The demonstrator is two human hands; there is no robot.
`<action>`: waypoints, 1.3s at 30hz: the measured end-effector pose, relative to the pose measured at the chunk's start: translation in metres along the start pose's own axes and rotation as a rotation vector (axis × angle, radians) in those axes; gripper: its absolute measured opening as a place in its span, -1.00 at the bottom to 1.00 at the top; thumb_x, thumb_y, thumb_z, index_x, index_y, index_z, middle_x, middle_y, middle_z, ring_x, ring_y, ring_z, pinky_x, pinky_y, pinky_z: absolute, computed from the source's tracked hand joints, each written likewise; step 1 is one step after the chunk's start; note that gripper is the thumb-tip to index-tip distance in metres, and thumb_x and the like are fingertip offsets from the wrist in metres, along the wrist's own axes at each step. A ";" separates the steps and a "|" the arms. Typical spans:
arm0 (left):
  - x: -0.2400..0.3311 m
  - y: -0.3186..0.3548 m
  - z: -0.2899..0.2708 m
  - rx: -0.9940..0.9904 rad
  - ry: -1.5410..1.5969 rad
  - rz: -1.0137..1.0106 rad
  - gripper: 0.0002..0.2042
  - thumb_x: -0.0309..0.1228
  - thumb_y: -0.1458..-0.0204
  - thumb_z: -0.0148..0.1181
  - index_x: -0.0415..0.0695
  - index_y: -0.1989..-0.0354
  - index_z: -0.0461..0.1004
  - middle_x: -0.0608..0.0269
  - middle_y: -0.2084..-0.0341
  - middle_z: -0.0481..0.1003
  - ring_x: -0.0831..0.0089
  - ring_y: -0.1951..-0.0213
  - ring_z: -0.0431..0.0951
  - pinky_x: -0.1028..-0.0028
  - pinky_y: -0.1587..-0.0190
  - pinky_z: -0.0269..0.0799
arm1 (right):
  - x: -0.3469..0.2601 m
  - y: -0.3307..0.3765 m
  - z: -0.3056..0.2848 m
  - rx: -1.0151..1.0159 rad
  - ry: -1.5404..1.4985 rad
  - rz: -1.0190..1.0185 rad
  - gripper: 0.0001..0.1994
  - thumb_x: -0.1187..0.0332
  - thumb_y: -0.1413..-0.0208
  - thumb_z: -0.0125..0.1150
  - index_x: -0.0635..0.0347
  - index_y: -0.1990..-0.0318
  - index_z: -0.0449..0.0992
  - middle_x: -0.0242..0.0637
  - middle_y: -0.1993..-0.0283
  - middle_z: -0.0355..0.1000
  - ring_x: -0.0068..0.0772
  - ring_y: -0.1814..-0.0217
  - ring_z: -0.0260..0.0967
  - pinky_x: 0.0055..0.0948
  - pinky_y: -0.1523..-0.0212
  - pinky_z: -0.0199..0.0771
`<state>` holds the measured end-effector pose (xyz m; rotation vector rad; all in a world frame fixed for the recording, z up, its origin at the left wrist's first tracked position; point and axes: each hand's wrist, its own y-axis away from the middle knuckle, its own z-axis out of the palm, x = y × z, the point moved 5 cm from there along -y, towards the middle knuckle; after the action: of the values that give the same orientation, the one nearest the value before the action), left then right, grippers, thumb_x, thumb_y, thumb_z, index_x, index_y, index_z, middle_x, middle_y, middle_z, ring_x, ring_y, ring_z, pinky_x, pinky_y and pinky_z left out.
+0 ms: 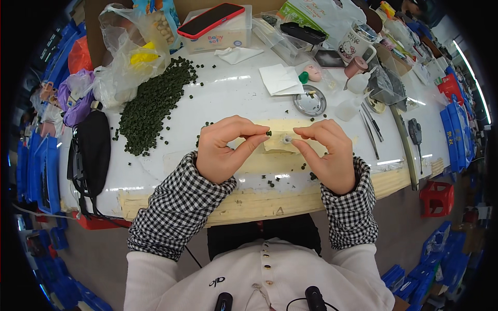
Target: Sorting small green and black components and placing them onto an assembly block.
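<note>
My left hand (pixel 223 146) pinches a small dark green part (pixel 268 133) between thumb and forefinger. Just right of it, a small pale round piece (pixel 287 139) shows at a yellowish block (pixel 280 147) on the table. My right hand (pixel 329 155) is beside that piece, thumb tip close to it and forefinger raised apart from the thumb. Whether the thumb touches the piece is too small to tell. A large heap of dark green parts (pixel 150 111) lies to the left, with loose ones scattered near both hands.
A round metal dish (pixel 309 101), white paper (pixel 281 79) and tweezers (pixel 369 129) lie beyond my right hand. Plastic bags (pixel 124 67), a clear box (pixel 218 39) with a red-edged phone (pixel 211 20), and a mug (pixel 358 41) line the back. A black pouch (pixel 93 153) lies far left.
</note>
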<state>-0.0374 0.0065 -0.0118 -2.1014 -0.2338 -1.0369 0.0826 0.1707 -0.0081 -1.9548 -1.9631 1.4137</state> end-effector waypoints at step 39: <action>0.004 -0.003 0.004 -0.080 -0.025 -0.001 -0.84 -0.67 0.04 0.27 -0.28 0.25 0.60 0.13 0.43 0.58 0.43 0.39 0.56 0.53 0.30 0.43 | -0.019 -0.015 0.011 0.102 -0.403 -0.083 -0.95 0.54 -0.17 0.14 0.34 0.25 0.44 -0.20 0.35 0.45 -0.31 0.38 0.48 -0.51 0.36 0.48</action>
<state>-0.0339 0.0106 -0.0083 -2.1873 -0.2092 -1.0362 0.0683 0.1522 0.0049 -1.6238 -2.0355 1.9653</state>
